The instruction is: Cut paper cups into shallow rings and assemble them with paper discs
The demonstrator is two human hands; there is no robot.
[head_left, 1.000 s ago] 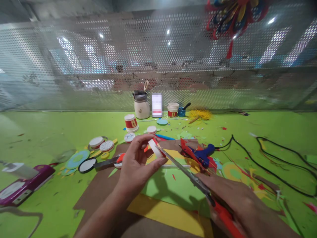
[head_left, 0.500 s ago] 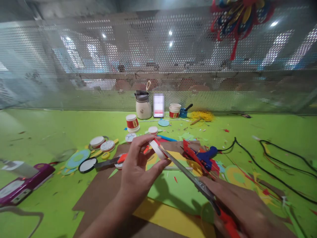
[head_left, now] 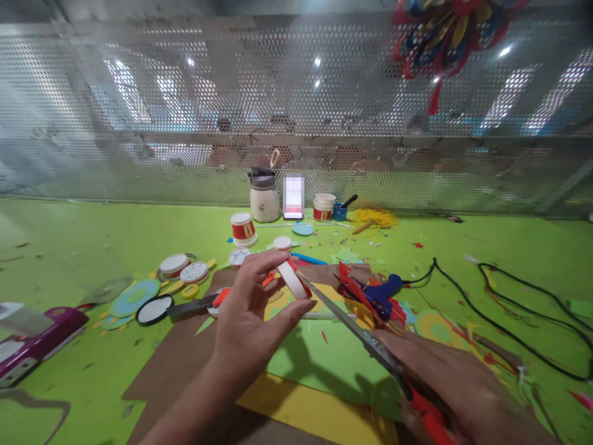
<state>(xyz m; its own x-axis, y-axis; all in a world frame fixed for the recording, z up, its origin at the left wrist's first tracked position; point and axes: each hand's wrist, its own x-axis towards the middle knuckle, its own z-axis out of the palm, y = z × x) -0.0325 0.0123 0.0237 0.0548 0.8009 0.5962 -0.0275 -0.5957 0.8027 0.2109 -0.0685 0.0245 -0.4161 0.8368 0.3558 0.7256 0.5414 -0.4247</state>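
Note:
Between the thumb and fingers of my left hand is a small round white lid-like disc with red along its edge, tilted on its side. My right hand grips a pair of scissors by the red handles. The blades point up and left, and their tips meet the disc's red edge. Below both hands lie a light green paper sheet and a yellow paper sheet, on brown cardboard.
A blue glue gun with a black cable lies to the right. White lids and a purple power strip are at left. Behind stand a jug, a phone and a red-white tub, before a perforated metal screen.
The view has shifted slightly, so the table things sit a little further left. Both hands keep their hold, and the scissor tips stay at the disc's edge.

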